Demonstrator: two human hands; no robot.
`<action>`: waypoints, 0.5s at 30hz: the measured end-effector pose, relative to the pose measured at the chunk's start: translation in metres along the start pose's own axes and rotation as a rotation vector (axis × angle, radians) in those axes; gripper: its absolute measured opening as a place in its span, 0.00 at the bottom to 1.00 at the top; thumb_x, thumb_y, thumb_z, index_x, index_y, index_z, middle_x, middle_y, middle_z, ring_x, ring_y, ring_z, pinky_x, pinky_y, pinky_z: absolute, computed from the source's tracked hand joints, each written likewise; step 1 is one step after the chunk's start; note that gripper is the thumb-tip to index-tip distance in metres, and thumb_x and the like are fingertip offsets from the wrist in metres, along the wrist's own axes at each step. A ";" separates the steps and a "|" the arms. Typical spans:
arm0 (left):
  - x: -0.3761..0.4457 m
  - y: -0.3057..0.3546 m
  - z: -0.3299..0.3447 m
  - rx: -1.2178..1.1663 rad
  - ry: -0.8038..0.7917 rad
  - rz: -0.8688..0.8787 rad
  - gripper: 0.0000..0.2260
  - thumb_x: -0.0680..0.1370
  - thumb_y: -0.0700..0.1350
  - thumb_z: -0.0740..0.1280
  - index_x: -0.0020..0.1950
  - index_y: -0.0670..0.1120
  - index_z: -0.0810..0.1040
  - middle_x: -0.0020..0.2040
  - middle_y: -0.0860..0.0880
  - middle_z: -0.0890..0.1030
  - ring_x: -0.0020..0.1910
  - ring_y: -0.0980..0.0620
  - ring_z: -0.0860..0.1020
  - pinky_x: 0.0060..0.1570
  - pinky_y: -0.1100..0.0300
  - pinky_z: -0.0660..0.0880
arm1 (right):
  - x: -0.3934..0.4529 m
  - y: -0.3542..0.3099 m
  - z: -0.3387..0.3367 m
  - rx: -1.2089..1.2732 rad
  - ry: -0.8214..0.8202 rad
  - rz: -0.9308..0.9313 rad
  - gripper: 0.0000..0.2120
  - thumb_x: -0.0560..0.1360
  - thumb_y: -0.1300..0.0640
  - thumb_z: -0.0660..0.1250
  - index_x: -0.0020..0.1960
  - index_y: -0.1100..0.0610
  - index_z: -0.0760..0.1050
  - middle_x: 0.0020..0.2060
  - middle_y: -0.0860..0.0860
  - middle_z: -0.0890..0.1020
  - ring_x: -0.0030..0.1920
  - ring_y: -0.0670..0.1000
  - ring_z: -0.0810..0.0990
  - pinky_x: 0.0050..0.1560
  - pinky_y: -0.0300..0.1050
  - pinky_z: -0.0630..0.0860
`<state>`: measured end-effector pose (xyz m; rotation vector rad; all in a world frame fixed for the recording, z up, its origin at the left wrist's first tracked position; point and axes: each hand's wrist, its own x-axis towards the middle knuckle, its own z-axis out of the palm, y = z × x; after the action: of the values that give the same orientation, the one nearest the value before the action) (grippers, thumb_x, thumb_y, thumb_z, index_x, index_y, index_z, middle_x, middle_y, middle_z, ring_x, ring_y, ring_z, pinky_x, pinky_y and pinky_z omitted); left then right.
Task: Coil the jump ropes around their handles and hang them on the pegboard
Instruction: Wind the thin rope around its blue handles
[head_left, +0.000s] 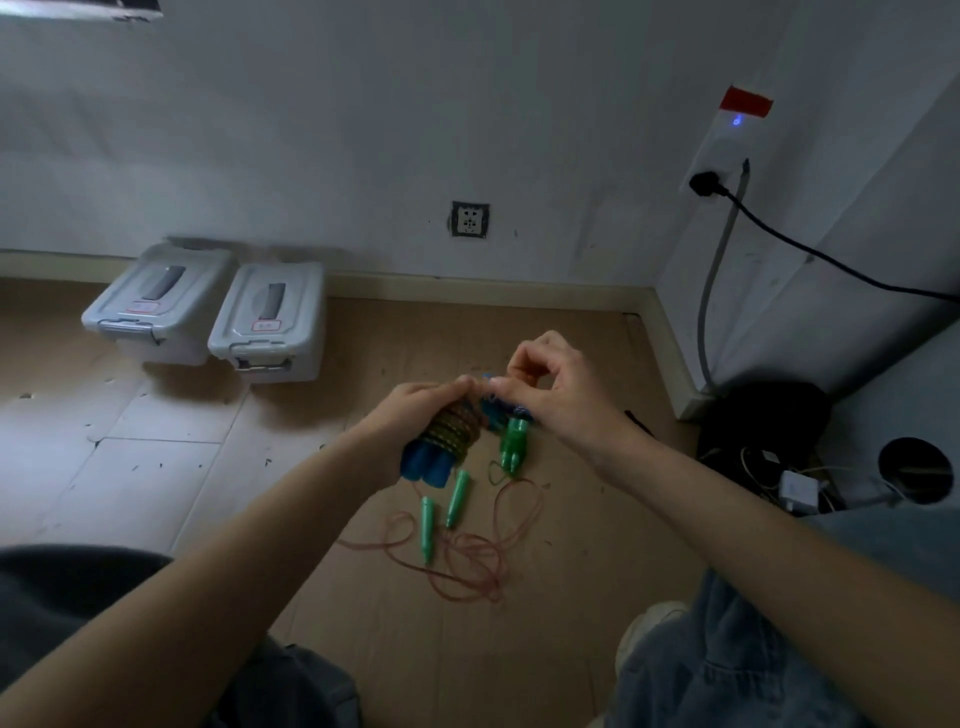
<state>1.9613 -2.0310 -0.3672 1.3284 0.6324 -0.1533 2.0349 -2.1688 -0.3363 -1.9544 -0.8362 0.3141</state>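
Head view: person sits on the floor (467, 649), both bare forearms reach forward over it. Left hand (415, 415) is wrapped around a bundle: two blue handles (423, 465) side by side, with a yellow-and-dark patterned rope (454, 428) coiled tight around their upper part. Blue handle ends stick out below the hand, pointing toward the camera. Right hand (550, 389) is just beside the left, thumb and forefinger pinched together at the top of the bundle, seemingly on the rope end; the exact contact is blurred. Other right fingers are curled above.

Directly under the right hand, a second bundle with green handles (514, 441) lies on the floor, some blue rope visible at its top, partly hidden by the hand. Nearer the camera, a third jump rope lies loose: two light green handles (441, 512) roughly parallel and close together, its thin reddish rope (478, 561) sprawled in messy loops on the floor.

Back left, two white lidded storage boxes (208, 312) sit side by side against the wall. Wall socket (469, 219) in the middle of the wall. Right side: white power strip (724, 150) mounted on the wall with a black plug and cable, a tangle of cables and a white charger (797, 491) on the floor in the corner. Jeans-clad knee (727, 665) at bottom right. Pegboard not in view.
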 end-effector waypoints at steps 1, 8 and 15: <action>0.005 0.000 -0.006 -0.020 0.007 0.005 0.17 0.76 0.52 0.64 0.57 0.41 0.75 0.49 0.40 0.81 0.39 0.50 0.79 0.33 0.59 0.77 | -0.001 -0.001 0.002 0.052 -0.036 0.009 0.13 0.73 0.58 0.68 0.33 0.53 0.67 0.39 0.48 0.69 0.39 0.44 0.69 0.41 0.34 0.70; 0.041 -0.017 -0.004 -0.182 -0.024 -0.132 0.14 0.74 0.52 0.67 0.52 0.42 0.76 0.41 0.44 0.81 0.35 0.51 0.80 0.31 0.59 0.77 | 0.010 0.030 -0.001 0.345 -0.091 0.224 0.13 0.74 0.64 0.66 0.33 0.58 0.68 0.43 0.53 0.72 0.42 0.47 0.78 0.40 0.36 0.79; 0.080 -0.060 -0.005 -0.278 -0.028 -0.282 0.14 0.73 0.48 0.69 0.53 0.40 0.76 0.39 0.45 0.80 0.32 0.53 0.78 0.30 0.63 0.76 | 0.063 0.100 0.038 0.494 0.032 0.637 0.10 0.76 0.64 0.64 0.38 0.58 0.66 0.38 0.58 0.81 0.31 0.51 0.84 0.27 0.41 0.78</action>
<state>1.9988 -2.0224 -0.4600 0.9650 0.7856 -0.3016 2.1035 -2.1321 -0.4333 -1.6933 -0.0667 0.7791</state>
